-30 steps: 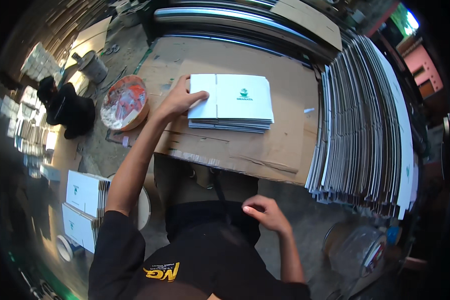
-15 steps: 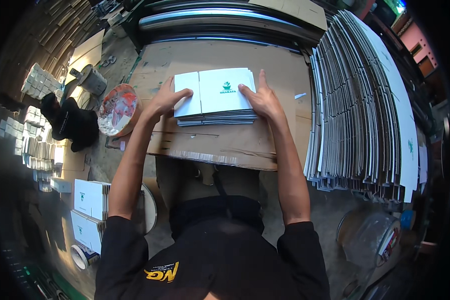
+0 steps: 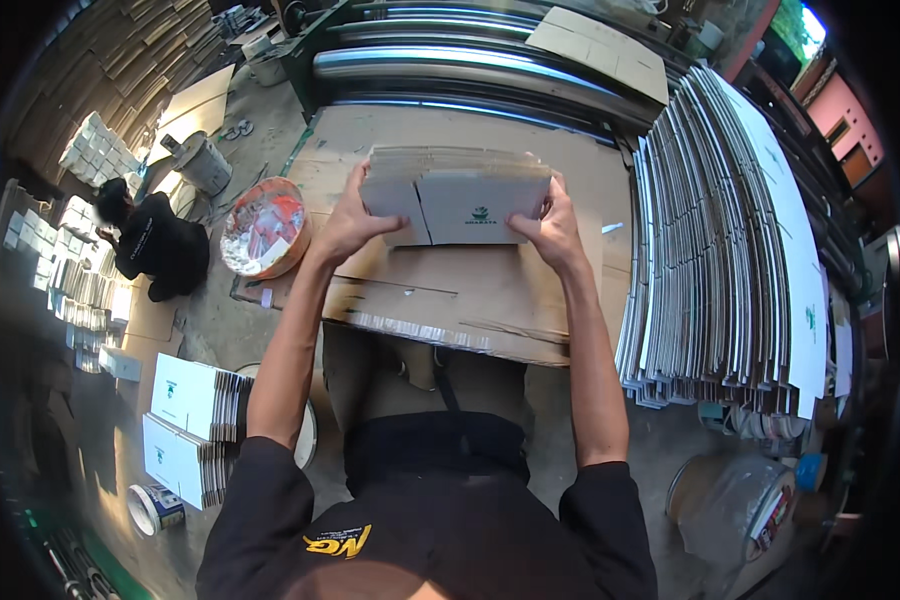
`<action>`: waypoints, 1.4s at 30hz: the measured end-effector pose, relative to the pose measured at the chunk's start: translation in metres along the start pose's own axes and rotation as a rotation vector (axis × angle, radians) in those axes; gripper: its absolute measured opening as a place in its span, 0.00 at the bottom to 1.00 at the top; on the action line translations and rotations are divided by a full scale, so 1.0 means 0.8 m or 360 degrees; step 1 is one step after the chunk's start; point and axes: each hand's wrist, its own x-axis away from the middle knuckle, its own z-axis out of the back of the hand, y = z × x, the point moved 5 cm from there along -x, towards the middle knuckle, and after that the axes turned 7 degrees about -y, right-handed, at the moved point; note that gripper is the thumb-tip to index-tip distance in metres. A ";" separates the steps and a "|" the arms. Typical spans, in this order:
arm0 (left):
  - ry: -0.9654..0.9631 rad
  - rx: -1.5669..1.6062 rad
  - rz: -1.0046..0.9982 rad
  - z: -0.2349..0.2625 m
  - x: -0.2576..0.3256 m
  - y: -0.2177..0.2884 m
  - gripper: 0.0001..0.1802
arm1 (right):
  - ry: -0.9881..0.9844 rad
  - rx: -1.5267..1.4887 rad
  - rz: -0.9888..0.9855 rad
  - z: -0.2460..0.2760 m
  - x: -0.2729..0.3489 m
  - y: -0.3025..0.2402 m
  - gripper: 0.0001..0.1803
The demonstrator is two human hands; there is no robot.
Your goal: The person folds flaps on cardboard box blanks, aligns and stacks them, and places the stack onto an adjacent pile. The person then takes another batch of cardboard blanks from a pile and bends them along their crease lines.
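The stack of folded cartons (image 3: 457, 195) is matt white paperboard with raw brown corrugated edges. Beneath it the brown cardboard sheet (image 3: 450, 290) looks dull and rough. The far rollers (image 3: 450, 60) are glossy metal.

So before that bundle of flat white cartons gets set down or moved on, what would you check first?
1. Left hand has a grip on the bundle's left end: ok.
2. Right hand has a grip on the right end: ok.
3. Stack of flat white cartons tipped up on edge over the cardboard sheet: ok.
4. Carton edges squared up along the top: cannot tell, they look slightly uneven.
5. Bowl of scraps off to the left, apart from the bundle: ok.
6. Big leaning pile of flat cartons on the right, apart from the right hand: ok.
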 end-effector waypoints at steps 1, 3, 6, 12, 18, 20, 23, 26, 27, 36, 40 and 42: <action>-0.0020 -0.0065 0.0039 -0.001 0.002 -0.005 0.56 | -0.0009 -0.0001 0.0014 -0.008 0.000 0.006 0.62; 0.0048 -0.0140 -0.0062 -0.012 0.000 -0.017 0.56 | -0.0003 -0.0382 -0.0054 -0.021 0.005 0.027 0.61; 0.0112 -0.0002 -0.0027 -0.015 -0.002 -0.030 0.64 | 0.0103 -0.0375 0.0086 -0.028 0.010 0.028 0.63; -0.0045 0.0254 0.0088 0.004 -0.019 -0.087 0.71 | 0.0138 -0.0345 0.0024 -0.038 0.005 0.026 0.66; -0.0040 -0.0035 -0.0033 -0.011 -0.021 -0.075 0.70 | 0.0145 -0.0377 0.0035 -0.031 0.015 0.045 0.65; 0.0008 -0.0168 -0.0074 -0.014 -0.017 -0.060 0.69 | 0.0147 -0.0350 0.0049 -0.033 0.012 0.046 0.64; 0.0065 -0.0281 -0.0196 -0.011 -0.011 -0.040 0.62 | 0.0176 -0.0311 0.0103 -0.033 0.009 0.040 0.66; 0.0020 -0.0231 -0.0009 -0.011 -0.011 -0.028 0.52 | 0.0266 -0.0128 0.0111 -0.028 0.011 0.010 0.66; 0.0022 -0.0230 -0.0003 -0.013 -0.009 -0.016 0.52 | 0.0265 -0.0103 -0.0104 -0.027 0.013 -0.003 0.68; 0.0075 -0.1028 0.0010 0.006 -0.025 -0.048 0.58 | 0.0048 0.0666 -0.0790 -0.021 -0.004 0.026 0.74; -0.0116 -0.1212 0.0403 0.004 -0.030 -0.019 0.57 | 0.0019 0.0962 -0.0798 -0.014 -0.015 0.022 0.70; -0.0253 -0.1280 0.0478 -0.001 -0.029 -0.025 0.45 | 0.0028 0.0983 -0.0791 -0.015 -0.015 0.018 0.70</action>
